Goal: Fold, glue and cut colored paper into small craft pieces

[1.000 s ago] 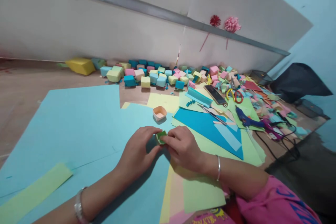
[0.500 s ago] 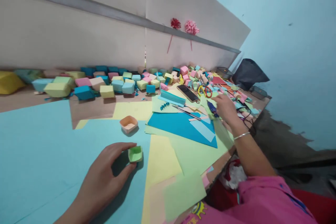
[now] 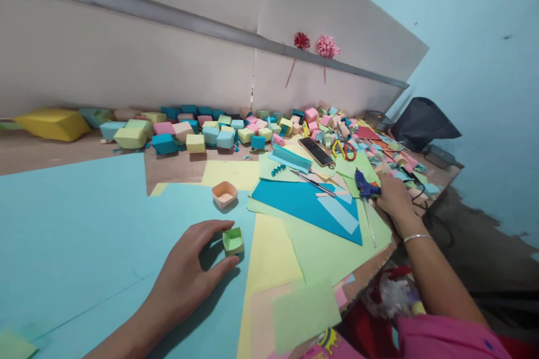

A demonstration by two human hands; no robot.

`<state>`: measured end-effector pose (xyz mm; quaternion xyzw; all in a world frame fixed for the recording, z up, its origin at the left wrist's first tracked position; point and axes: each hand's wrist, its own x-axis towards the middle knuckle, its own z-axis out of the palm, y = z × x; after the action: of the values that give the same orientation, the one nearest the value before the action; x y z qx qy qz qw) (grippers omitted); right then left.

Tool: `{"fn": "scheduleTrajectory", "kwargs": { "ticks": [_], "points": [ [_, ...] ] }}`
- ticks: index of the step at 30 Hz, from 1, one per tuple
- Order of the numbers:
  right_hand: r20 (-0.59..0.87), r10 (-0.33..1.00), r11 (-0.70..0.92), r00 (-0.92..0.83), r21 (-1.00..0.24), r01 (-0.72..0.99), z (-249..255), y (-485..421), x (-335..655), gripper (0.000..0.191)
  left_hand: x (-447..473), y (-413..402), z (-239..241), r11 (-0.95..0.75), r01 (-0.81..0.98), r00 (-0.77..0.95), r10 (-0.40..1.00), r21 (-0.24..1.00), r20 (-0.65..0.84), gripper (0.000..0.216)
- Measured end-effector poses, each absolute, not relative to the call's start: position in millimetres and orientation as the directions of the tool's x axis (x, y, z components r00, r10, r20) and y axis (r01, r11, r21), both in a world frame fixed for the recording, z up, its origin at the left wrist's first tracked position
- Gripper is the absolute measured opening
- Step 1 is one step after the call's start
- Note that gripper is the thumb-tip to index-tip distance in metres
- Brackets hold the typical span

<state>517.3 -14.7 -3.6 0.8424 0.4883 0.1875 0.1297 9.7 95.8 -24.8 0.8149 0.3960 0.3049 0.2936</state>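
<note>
My left hand [image 3: 191, 261] has a small green paper box [image 3: 233, 241] between thumb and forefinger, its open top facing up, above the light-blue sheet [image 3: 105, 235]. Just beyond it sits a peach paper box [image 3: 224, 195], also open at the top. At the right side of the table, my right hand [image 3: 394, 197] is closed at the handle of a blue glue gun [image 3: 365, 186]. Its fingers are partly hidden behind the hand. A clear glue stick [image 3: 369, 224] sticks out of the gun's back end, pointing toward me.
Several coloured paper boxes [image 3: 196, 144] line the wall. Scissors [image 3: 344, 150], a phone [image 3: 315, 151], a thin metal tool [image 3: 314, 183] and a dark blue sheet [image 3: 303, 207] lie right of the middle. A black cable [image 3: 421, 193] runs near the table's right edge.
My right hand has drawn back to the right and closed at the glue gun's handle; the gun has turned and its glue stick shows. My left hand still holds the green box. The view has shifted left.
</note>
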Motion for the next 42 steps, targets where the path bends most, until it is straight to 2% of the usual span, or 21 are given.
{"fn": "scheduleTrajectory", "kwargs": {
  "ticks": [4, 7, 9, 10, 12, 13, 19, 24, 26, 28, 31, 33, 35, 37, 40, 42],
  "points": [
    [0.35, 0.799, -0.597, 0.489, 0.366, 0.714, 18.8, -19.6, 514.9, 0.038, 9.3, 94.2, -18.6, -0.407, 0.435, 0.422, 0.88, 0.804, 0.217, 0.038],
    [0.577, 0.694, -0.624, 0.43, 0.185, 0.759, 49.3, -2.9, 495.5, 0.027, 8.2, 94.0, -11.8, -0.285, 0.415, 0.33, 0.932, 0.864, 0.149, 0.037],
    [0.665, 0.648, -0.519, 0.372, 0.028, 0.854, 67.7, 20.7, 469.6, 0.023, 7.5, 94.6, -8.0, -0.225, 0.424, 0.281, 0.954, 0.877, 0.109, 0.039],
    [0.655, 0.67, -0.419, 0.349, -0.055, 0.906, 73.7, 35.5, 453.5, 0.024, 7.2, 94.9, -6.7, -0.208, 0.43, 0.264, 0.959, 0.878, 0.098, 0.039],
    [0.485, 0.82, -0.213, 0.305, -0.235, 0.948, 76.5, 68.2, 418.9, 0.023, 6.6, 95.7, -5.0, -0.199, 0.431, 0.244, 0.965, 0.88, 0.099, 0.039],
    [0.427, 0.863, -0.166, 0.27, -0.266, 0.95, 73.3, 84.9, 402.2, 0.021, 6.3, 95.9, -4.6, -0.203, 0.427, 0.239, 0.965, 0.881, 0.106, 0.038],
    [0.18, 0.975, -0.064, 0.132, -0.337, 0.939, 24.7, 158.5, 344.6, 0.008, 5.1, 96.8, -4.0, -0.205, 0.411, 0.213, 0.969, 0.888, 0.125, 0.034],
    [0.044, 0.993, -0.092, 0.113, -0.339, 0.936, 0.6, 172.2, 339.7, 0.03, 6.2, 97.2, -5.2, -0.191, 0.391, 0.203, 0.972, 0.9, 0.118, 0.031],
    [0.043, 0.993, -0.085, 0.106, -0.351, 0.933, -2.1, 170.2, 338.1, 0.036, 6.7, 96.9, -5.3, -0.194, 0.382, 0.2, 0.972, 0.903, 0.125, 0.031],
    [0.071, 0.993, -0.062, 0.096, -0.382, 0.922, -0.9, 166.2, 334.5, 0.032, 7.1, 96.2, -4.3, -0.21, 0.373, 0.194, 0.97, 0.904, 0.146, 0.03],
    [0.124, 0.99, 0.004, 0.062, -0.472, 0.882, 8.8, 156.6, 321.3, 0.021, 7.7, 94.6, 0.6, -0.241, 0.365, 0.17, 0.967, 0.9, 0.19, 0.026],
    [0.143, 0.99, 0.073, 0.008, -0.549, 0.833, 20.4, 147.1, 304.8, 0.022, 8.0, 93.3, 5.8, -0.248, 0.34, 0.151, 0.967, 0.907, 0.207, 0.024],
    [0.165, 0.982, 0.178, -0.093, -0.639, 0.748, 34.4, 135.5, 282.5, 0.025, 8.0, 91.9, 11.6, -0.228, 0.268, 0.145, 0.97, 0.936, 0.195, 0.024],
    [0.227, 0.941, 0.333, -0.25, -0.746, 0.577, 47.2, 123.7, 257.2, 0.02, 7.9, 90.8, 17.0, -0.176, 0.148, 0.17, 0.974, 0.973, 0.15, 0.027],
    [0.334, 0.873, 0.472, -0.356, -0.766, 0.437, 55.5, 109.4, 222.8, 0.007, 8.3, 90.2, 21.7, -0.076, -0.017, 0.25, 0.965, 0.997, 0.078, 0.035],
    [0.365, 0.856, 0.5, -0.365, -0.761, 0.413, 51.7, 103.4, 207.4, 0.009, 9.5, 90.8, 21.0, -0.005, -0.078, 0.279, 0.96, 0.997, 0.026, 0.033]
  ]
}}
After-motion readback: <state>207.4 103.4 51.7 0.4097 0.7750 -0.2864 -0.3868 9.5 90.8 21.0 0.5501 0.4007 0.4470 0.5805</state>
